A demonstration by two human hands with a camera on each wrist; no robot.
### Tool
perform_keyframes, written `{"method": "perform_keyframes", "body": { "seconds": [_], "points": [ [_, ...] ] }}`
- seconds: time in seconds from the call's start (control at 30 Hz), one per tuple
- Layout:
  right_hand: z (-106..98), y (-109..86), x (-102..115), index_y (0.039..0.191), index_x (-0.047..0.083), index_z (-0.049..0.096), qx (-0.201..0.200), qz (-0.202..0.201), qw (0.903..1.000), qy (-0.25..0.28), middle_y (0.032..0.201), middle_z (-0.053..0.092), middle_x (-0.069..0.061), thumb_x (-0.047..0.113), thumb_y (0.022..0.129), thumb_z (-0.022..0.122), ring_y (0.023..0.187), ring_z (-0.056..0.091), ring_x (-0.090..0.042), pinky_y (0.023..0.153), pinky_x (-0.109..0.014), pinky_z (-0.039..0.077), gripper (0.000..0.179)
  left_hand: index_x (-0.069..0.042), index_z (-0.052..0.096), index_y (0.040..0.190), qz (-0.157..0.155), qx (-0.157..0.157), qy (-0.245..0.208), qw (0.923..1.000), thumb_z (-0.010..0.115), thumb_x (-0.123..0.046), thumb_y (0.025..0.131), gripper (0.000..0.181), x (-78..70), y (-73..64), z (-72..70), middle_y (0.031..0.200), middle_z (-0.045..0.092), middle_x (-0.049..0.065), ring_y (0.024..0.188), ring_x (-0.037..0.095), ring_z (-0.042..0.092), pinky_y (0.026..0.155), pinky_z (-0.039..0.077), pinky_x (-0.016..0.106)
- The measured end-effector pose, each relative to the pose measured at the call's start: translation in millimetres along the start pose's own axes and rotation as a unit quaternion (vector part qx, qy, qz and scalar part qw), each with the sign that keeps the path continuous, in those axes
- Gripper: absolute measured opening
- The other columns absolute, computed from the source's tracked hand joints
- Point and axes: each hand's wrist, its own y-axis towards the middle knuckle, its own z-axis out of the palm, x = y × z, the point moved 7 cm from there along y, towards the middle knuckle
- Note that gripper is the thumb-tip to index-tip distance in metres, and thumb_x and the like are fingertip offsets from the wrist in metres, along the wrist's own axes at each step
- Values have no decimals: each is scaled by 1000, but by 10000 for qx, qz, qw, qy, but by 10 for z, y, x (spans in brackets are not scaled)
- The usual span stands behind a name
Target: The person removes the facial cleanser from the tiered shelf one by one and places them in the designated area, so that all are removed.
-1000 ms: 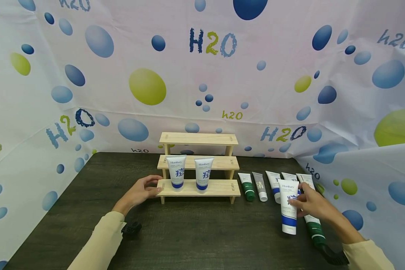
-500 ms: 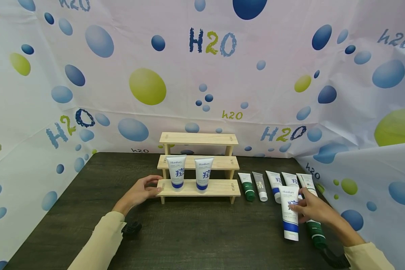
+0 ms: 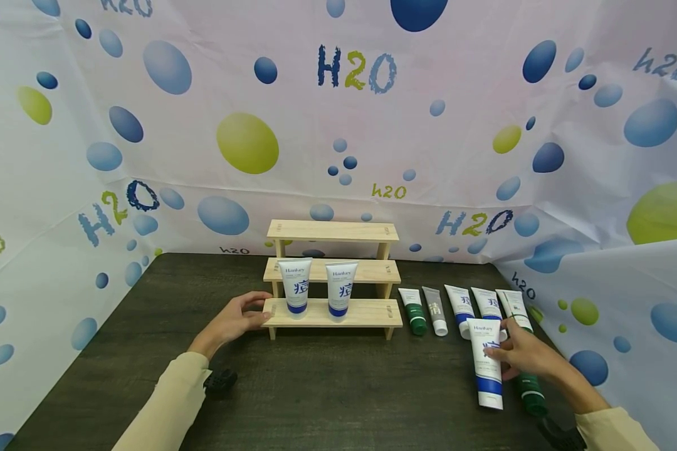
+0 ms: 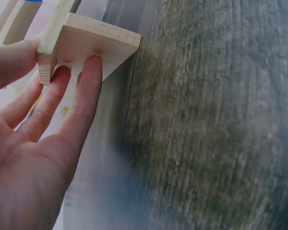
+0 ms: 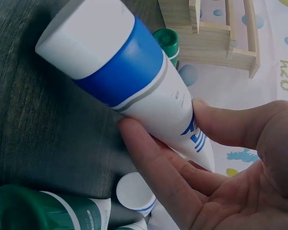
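At the right, my right hand (image 3: 527,352) pinches a white cream tube (image 3: 488,363) with a blue band between thumb and fingers. The right wrist view shows this tube (image 5: 146,91) aslant, its white cap pointing up and left. At the left end of a three-step wooden display stand (image 3: 331,315), my left hand (image 3: 238,322) grips the lowest board. In the left wrist view its thumb lies on one face of the stand (image 4: 98,36) and its fingertips touch the other. On that lowest step a left tube (image 3: 296,288) and a right tube (image 3: 340,291) stand upright, caps down.
Right of the stand lies a row of tubes: a green-capped tube (image 3: 414,311), a grey tube (image 3: 435,311), two white-and-blue tubes (image 3: 459,307) and a long green-and-white tube (image 3: 513,307) partly behind my right hand. A bubble-print sheet (image 3: 338,125) surrounds the dark table (image 3: 316,388).
My right hand has brought the held tube lower and nearer to me, away from the row, uncovering more of the tubes behind. My left hand stays at the stand.
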Motion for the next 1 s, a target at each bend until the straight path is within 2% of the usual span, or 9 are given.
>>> {"method": "perform_keyframes", "body": {
  "seconds": [0.27,0.5,0.73,1.0],
  "points": [
    [14,5,-74,135,-17,17,101,3,9999,48,102,68,-28,11,102,64,83,72,-28,66,-45,67,63,-1,44,152,12,58,-95,9999,68,-17,100,59,-2,4,7,151,45,30,122,34,65,96,64,42],
    [24,17,-131,142,-23,13,232,282,9992,-185,107,66,-32,20,103,65,83,72,-25,67,-43,67,77,-2,44,152,-24,43,-35,10000,68,-20,101,60,-9,-2,5,152,45,28,125,37,64,97,63,43],
    [72,8,-178,144,-28,8,396,356,9985,-101,106,67,-28,20,102,66,81,72,-23,66,-41,67,86,-2,44,152,-25,22,-34,10000,69,-19,100,60,-15,-10,4,152,46,28,125,37,64,97,63,44],
    [96,33,-262,144,-27,14,313,489,9981,-216,101,68,-23,20,103,66,75,69,-20,64,-37,66,81,-1,44,152,25,31,-89,10000,69,-17,100,59,-9,-4,1,151,46,29,123,34,65,95,64,41]
  ]
}}
